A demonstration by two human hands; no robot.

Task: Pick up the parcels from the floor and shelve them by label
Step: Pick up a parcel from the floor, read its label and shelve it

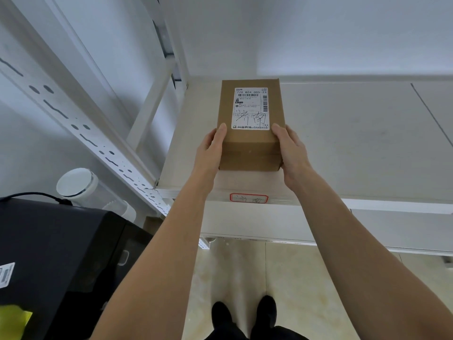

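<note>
A brown cardboard parcel (pixel 250 141) with a white shipping label (pixel 250 108) on top lies on the left end of a pale shelf board (pixel 343 143). Handwritten characters are on the label. My left hand (pixel 210 148) grips the parcel's left side and my right hand (pixel 291 150) grips its right side, thumbs on top. A red-bordered tag (pixel 248 198) with matching handwritten characters is stuck on the shelf's front edge just below the parcel.
White perforated uprights (pixel 81 128) of the rack stand to the left. A black machine (pixel 61 256) and a white cylinder (pixel 76 182) sit at lower left. A lower shelf (pixel 392 231) lies beneath, with beige tiled floor (pixel 235 273) and my shoes below.
</note>
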